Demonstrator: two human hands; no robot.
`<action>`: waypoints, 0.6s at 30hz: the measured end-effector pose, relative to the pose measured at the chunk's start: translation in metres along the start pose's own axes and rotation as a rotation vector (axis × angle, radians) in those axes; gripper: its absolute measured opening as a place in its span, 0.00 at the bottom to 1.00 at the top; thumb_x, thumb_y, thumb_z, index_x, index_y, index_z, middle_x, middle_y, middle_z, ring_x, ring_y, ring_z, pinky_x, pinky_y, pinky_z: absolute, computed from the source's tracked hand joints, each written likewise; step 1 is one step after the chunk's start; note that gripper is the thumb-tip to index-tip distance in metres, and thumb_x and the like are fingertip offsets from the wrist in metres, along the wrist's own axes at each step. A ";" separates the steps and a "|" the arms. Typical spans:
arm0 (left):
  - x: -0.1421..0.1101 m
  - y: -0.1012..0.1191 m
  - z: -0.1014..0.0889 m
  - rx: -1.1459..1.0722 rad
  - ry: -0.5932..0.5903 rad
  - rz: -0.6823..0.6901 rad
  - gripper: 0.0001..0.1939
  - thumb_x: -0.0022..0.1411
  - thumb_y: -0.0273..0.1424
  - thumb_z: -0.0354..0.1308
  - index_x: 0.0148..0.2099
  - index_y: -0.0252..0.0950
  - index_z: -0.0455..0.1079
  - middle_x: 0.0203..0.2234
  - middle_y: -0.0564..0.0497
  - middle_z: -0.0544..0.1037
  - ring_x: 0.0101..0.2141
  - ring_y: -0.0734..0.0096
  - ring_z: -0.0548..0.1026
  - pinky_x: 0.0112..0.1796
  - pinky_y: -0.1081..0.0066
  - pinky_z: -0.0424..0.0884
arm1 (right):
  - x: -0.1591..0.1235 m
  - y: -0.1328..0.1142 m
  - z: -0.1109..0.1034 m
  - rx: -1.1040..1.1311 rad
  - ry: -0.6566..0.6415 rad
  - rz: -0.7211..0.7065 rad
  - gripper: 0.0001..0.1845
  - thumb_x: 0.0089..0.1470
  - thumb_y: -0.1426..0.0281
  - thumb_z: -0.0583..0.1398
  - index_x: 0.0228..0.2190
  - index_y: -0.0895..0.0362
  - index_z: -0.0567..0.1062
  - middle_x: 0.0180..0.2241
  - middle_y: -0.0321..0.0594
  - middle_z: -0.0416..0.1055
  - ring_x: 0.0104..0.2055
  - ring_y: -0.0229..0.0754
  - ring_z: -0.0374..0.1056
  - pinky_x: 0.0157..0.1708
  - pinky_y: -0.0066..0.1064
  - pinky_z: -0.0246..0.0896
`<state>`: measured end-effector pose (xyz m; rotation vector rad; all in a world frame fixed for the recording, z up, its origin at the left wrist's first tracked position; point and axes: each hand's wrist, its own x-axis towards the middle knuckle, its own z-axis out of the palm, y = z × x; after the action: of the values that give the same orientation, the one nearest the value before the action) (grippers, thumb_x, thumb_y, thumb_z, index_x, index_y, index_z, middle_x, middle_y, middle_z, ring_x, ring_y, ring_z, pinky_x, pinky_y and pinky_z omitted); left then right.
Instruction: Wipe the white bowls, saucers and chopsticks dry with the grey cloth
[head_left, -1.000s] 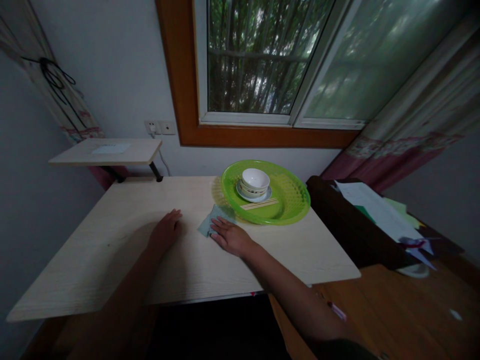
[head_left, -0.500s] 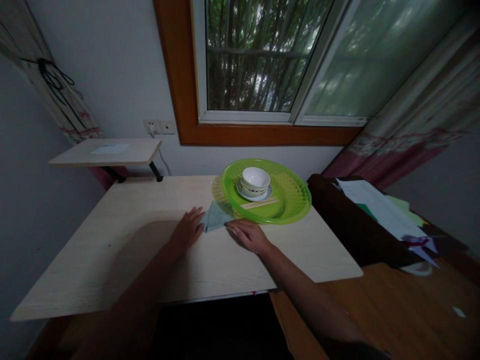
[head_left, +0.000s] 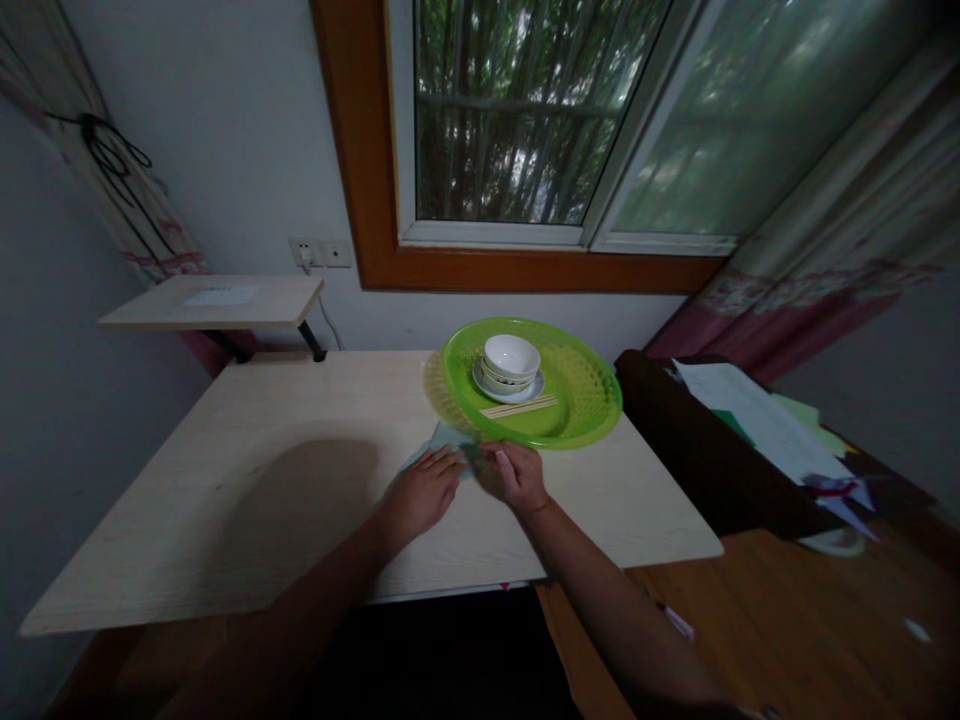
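A small grey-green cloth lies on the pale wooden table, its far part close to the front left rim of a green plastic basket. My left hand rests on the cloth's near left part, fingers stretched out. At the cloth's right side my right hand is closed in a pinch on its corner, just in front of the basket. Inside the basket, stacked white bowls stand on a small plate. Chopsticks lie in front of them.
A small raised shelf with a paper label stands at the table's back left. Behind the table are a wall socket and a window with a wooden frame. Papers lie on a dark brown surface to the right.
My left hand has moved right and nearer, onto the cloth. My right hand has turned and lifted slightly at the corner, and the cloth's shape has changed.
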<state>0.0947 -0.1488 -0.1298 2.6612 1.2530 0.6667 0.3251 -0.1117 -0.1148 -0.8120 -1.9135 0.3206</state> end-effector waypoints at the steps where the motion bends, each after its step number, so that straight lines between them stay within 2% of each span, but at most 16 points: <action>1: -0.007 -0.008 -0.003 0.012 -0.017 -0.002 0.22 0.71 0.28 0.47 0.64 0.41 0.68 0.63 0.47 0.70 0.65 0.60 0.64 0.65 0.54 0.60 | 0.000 0.000 0.000 0.002 0.000 0.004 0.18 0.67 0.66 0.51 0.43 0.55 0.80 0.30 0.44 0.78 0.32 0.43 0.75 0.35 0.35 0.71; 5: -0.033 -0.058 -0.025 0.068 -0.031 -0.177 0.23 0.69 0.27 0.47 0.62 0.39 0.70 0.62 0.45 0.71 0.64 0.58 0.66 0.63 0.53 0.63 | 0.001 -0.001 0.001 0.010 -0.012 -0.001 0.17 0.68 0.67 0.50 0.41 0.54 0.79 0.27 0.41 0.76 0.29 0.41 0.73 0.32 0.33 0.69; 7: -0.046 -0.087 -0.042 0.079 -0.027 -0.274 0.23 0.70 0.30 0.46 0.63 0.39 0.69 0.64 0.45 0.70 0.65 0.58 0.65 0.64 0.52 0.60 | 0.002 -0.001 0.001 0.012 -0.016 -0.014 0.17 0.68 0.67 0.50 0.39 0.54 0.79 0.26 0.41 0.75 0.27 0.40 0.72 0.31 0.33 0.68; 8: -0.053 -0.100 -0.052 0.104 -0.004 -0.364 0.23 0.70 0.30 0.46 0.62 0.39 0.71 0.63 0.46 0.70 0.65 0.57 0.65 0.64 0.51 0.60 | 0.002 -0.001 0.001 0.010 -0.016 -0.015 0.18 0.68 0.67 0.50 0.38 0.54 0.78 0.26 0.41 0.75 0.27 0.40 0.71 0.31 0.33 0.68; 11: -0.074 -0.128 -0.080 0.163 -0.008 -0.549 0.24 0.70 0.33 0.43 0.62 0.37 0.71 0.63 0.45 0.70 0.65 0.53 0.64 0.64 0.49 0.60 | 0.001 0.000 0.001 0.006 -0.011 -0.008 0.18 0.68 0.67 0.49 0.37 0.53 0.78 0.25 0.40 0.74 0.27 0.40 0.70 0.30 0.33 0.68; 14: -0.094 -0.134 -0.093 0.207 0.000 -0.589 0.25 0.70 0.34 0.43 0.63 0.38 0.71 0.63 0.47 0.71 0.66 0.54 0.63 0.64 0.49 0.59 | 0.000 0.004 0.002 0.011 -0.003 0.002 0.17 0.68 0.68 0.50 0.36 0.54 0.78 0.25 0.40 0.74 0.26 0.40 0.70 0.31 0.32 0.68; 18: -0.105 -0.109 -0.084 0.207 -0.002 -0.531 0.25 0.70 0.32 0.44 0.63 0.37 0.70 0.63 0.46 0.70 0.66 0.52 0.63 0.64 0.48 0.60 | -0.002 0.006 0.003 0.017 0.007 0.012 0.17 0.68 0.69 0.51 0.35 0.54 0.78 0.24 0.40 0.74 0.25 0.39 0.69 0.30 0.32 0.67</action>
<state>-0.0777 -0.1640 -0.1224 2.2934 2.0086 0.4692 0.3253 -0.1078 -0.1210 -0.8132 -1.8976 0.3402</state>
